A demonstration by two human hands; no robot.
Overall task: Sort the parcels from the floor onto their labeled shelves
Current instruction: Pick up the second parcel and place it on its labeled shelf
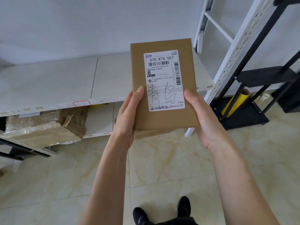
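A flat brown cardboard parcel (164,120) stands upright in front of me, its white shipping label (164,78) facing the camera with "570 K76 057" printed and handwriting below. My left hand (128,116) grips its lower left edge, thumb on the front. My right hand (203,117) grips the lower right edge, thumb on the label's corner. Behind it runs a white shelf board (53,80) with a red-framed label (81,103) on its front edge.
A torn, taped cardboard box (45,127) lies on the lower shelf at the left. A white perforated shelf upright (233,51) rises at the right, beside a black rack (250,101) holding a yellow roll (233,103). Beige floor tiles lie below, my black shoes (162,211) at the bottom.
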